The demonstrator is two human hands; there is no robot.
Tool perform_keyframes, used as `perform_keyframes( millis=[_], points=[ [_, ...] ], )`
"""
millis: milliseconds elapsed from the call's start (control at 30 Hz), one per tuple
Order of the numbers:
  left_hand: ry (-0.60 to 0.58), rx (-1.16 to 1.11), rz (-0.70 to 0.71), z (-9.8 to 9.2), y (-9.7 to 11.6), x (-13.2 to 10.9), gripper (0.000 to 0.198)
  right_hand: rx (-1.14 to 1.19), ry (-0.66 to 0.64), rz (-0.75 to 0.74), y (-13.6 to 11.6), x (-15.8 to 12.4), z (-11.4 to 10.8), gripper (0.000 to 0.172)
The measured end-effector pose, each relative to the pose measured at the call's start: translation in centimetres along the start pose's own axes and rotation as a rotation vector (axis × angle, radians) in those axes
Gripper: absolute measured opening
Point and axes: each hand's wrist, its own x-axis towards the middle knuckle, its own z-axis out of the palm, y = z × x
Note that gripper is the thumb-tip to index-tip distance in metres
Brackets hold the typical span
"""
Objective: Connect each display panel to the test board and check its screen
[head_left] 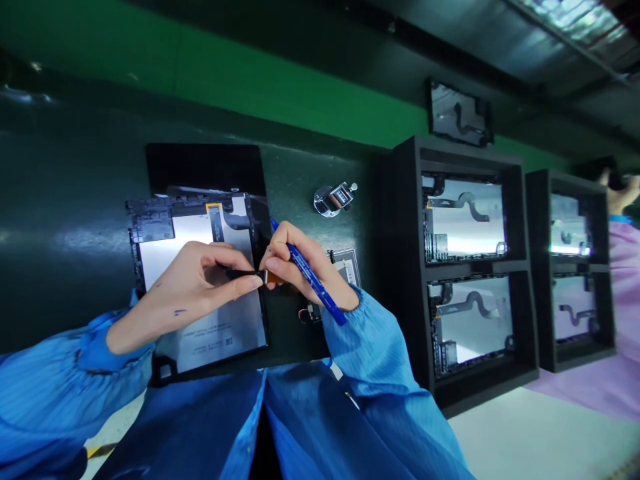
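My left hand (187,290) pinches a thin black flex cable (241,273) between thumb and forefinger, above a tablet screen assembly (213,340). My right hand (295,257) meets it at the cable's orange end, fingers pinched there, with a blue pen (317,288) tucked across the same hand. Under both hands the assembly lies with its silvery back up, another flat cable (215,223) near its top. A dark glossy panel (203,163) sticks out behind it. Fingers hide part of the cable joint.
A metal tally counter (335,199) stands right of the panels. Small electronic parts (347,267) lie partly behind my right forearm. Black trays (480,267) with similar screen assemblies stand at the right, one more assembly (460,113) behind. A co-worker's pink sleeve (625,287) shows at far right.
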Motion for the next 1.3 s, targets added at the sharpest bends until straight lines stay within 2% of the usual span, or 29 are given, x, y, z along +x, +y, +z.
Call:
perform_keyframes(
  millis=[67,133,200,267,333,367,500,600,733,900,1000,1167,1300],
  points=[
    [-0.013,0.021,0.055,-0.6,-0.2,-0.1,0.017,-0.065,-0.029,0.006,-0.4,-0.1,-0.4,0.03],
    [0.041,0.128,0.18,-1.9,-0.4,-0.2,0.024,-0.174,-0.041,-0.011,-0.8,-0.1,-1.3,0.027],
    [0.201,0.407,0.328,-3.5,-0.8,-0.1,0.033,-0.344,0.04,-0.059,-1.1,-0.1,-2.4,0.019],
    [0.396,0.73,0.433,-4.9,-1.4,0.3,0.035,-0.577,0.19,-0.128,-1.2,0.3,-3.2,0.016],
    [0.486,0.943,0.476,-5.8,-2.1,1.1,0.034,-0.832,0.284,-0.191,-0.8,0.9,-3.1,0.018],
    [0.497,0.995,0.489,-6.0,-2.5,1.6,0.033,-0.939,0.27,-0.22,-0.4,1.3,-2.6,0.019],
    [0.449,1.116,0.562,-6.2,-3.5,3.0,0.033,-1.242,0.005,-0.332,1.8,2.6,0.8,0.034],
    [0.401,1.201,0.648,-6.4,-3.7,3.4,0.032,-1.412,-0.071,-0.338,2.8,3.0,2.7,0.04],
    [0.35,1.294,0.674,-6.3,-3.5,3.1,0.032,-1.506,-0.047,-0.309,2.6,2.6,3.5,0.04],
    [0.241,1.418,0.57,-5.7,-2.9,2.9,0.033,-1.572,-0.035,-0.279,2.2,2.3,4.1,0.043],
    [0.237,1.419,0.526,-5.6,-3.0,3.0,0.034,-1.572,-0.035,-0.254,2.3,2.3,4.5,0.046],
    [0.332,1.221,0.548,-5.7,-3.8,3.1,0.034,-1.589,0.022,-0.238,2.9,2.1,5.1,0.046],
    [0.361,1.041,0.498,-5.6,-4.2,2.9,0.032,-1.594,0.076,-0.256,3.2,2.1,5.3,0.047]
  ],
)
